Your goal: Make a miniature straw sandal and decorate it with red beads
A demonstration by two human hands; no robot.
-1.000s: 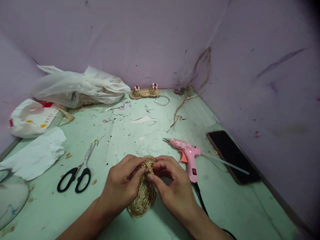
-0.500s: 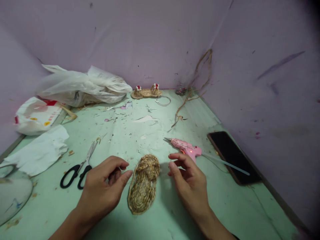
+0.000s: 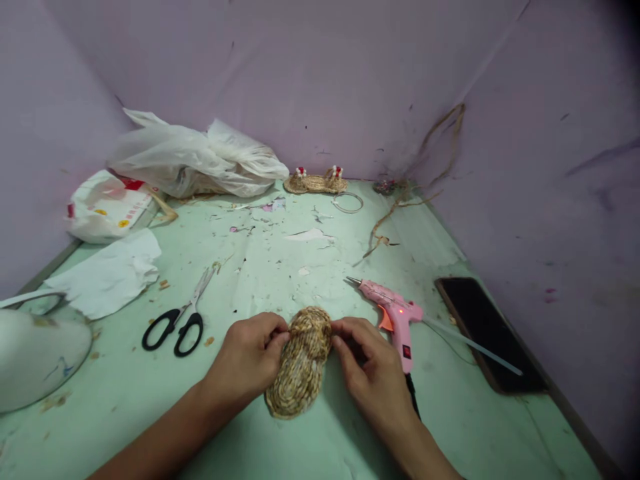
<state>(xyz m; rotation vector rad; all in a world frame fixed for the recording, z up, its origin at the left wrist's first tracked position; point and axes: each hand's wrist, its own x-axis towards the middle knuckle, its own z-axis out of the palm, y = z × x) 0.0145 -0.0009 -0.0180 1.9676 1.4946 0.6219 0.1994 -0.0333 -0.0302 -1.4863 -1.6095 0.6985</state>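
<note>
A small woven straw slipper (image 3: 297, 383) lies on the green tabletop in front of me, its strap end pointing away. My left hand (image 3: 250, 353) is closed, thumb and forefinger pinching the slipper's left edge by the strap. On the opposite side, my right hand (image 3: 373, 367) grips the right edge of the strap between thumb and fingertips. A pink glue gun (image 3: 395, 310) with a lit red light lies just beyond my right hand, a clear glue stick (image 3: 477, 347) sticking out of its back. Black-handled scissors (image 3: 183, 320) rest to the left, blades pointing away.
A phone (image 3: 485, 327) lies at the right edge. Against the back wall are a finished-looking slipper with beads (image 3: 316, 185), a wire ring (image 3: 349, 203) and dry straw strands (image 3: 383, 220). Plastic bags (image 3: 200, 163), white paper (image 3: 110, 273) and a pale rounded object (image 3: 43, 363) stand left.
Both hands have come inward from beside the slipper and taken hold of its edges at the strap. The view has shifted, so the surroundings sit further right.
</note>
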